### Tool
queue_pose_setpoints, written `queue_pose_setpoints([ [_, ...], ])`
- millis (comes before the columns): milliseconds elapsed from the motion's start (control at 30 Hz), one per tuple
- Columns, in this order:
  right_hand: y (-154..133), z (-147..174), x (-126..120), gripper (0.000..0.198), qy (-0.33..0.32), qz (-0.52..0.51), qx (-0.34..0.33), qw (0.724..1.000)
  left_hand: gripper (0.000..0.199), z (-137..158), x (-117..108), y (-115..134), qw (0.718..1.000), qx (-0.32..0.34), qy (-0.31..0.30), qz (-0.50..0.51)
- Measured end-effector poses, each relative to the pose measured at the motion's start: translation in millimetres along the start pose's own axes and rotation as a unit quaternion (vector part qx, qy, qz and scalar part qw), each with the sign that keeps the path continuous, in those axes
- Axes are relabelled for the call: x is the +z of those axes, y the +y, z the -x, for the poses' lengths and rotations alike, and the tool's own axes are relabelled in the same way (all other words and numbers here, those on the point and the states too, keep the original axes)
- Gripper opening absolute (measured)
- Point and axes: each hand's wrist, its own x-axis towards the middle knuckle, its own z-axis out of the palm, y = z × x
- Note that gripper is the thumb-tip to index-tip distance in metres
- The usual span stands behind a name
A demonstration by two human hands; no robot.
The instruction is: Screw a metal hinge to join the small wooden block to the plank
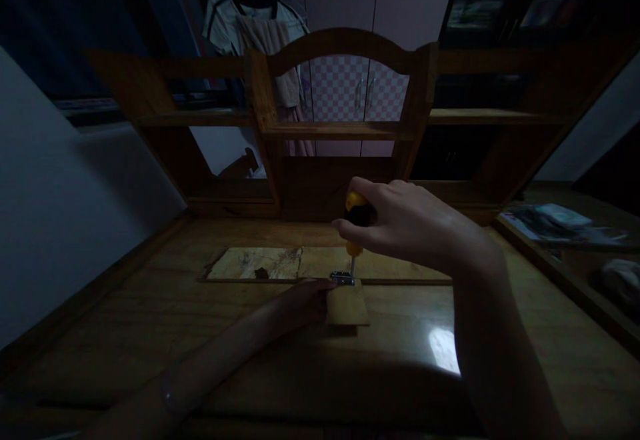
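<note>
My right hand [385, 217] is closed round the yellow and black handle of a screwdriver [355, 248], held upright. Its shaft points down and its tip meets a small metal hinge [343, 279]. The hinge lies where a long thin wooden board [380, 265] and a small square wooden piece [346, 303] come together. My left hand [314, 297] is at the left side of the small piece, fingertips against it and the hinge. Most of its fingers are in shadow or behind the wood. The long board's left part has a worn, stained surface.
Everything lies on a wooden desktop [150, 300]. A wooden shelf unit [340, 130] rises along its back edge. Papers [560, 220] lie on a lower surface to the right. Clothes [265, 27] hang behind the shelf, beside a checkered cupboard [340, 87].
</note>
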Motion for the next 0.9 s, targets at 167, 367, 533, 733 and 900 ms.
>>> queue_pose_setpoints([
  [167, 1, 2, -2, 0.026, -0.008, -0.009, 0.000, 1.000, 0.028, -1, 1, 1, 1.000, -0.010, 0.012, -0.006],
  [367, 2, 0, 0, 0.023, -0.006, -0.020, -0.004, 1.000, 0.031, -5, -4, -2, 1.000, -0.004, -0.001, 0.000],
  [533, 5, -1, 2, 0.027, 0.018, 0.001, 0.006, 1.000, 0.033, -9, -8, -5, 1.000, -0.016, 0.014, 0.012],
  [733, 7, -2, 4, 0.032, 0.031, 0.014, 0.006, 0.999, 0.034, -12, -11, -6, 1.000, -0.011, 0.020, 0.009],
  [900, 7, -3, 5, 0.044, 0.026, 0.038, 0.023, 0.999, 0.032, -8, -7, -4, 1.000, -0.016, 0.018, 0.016],
])
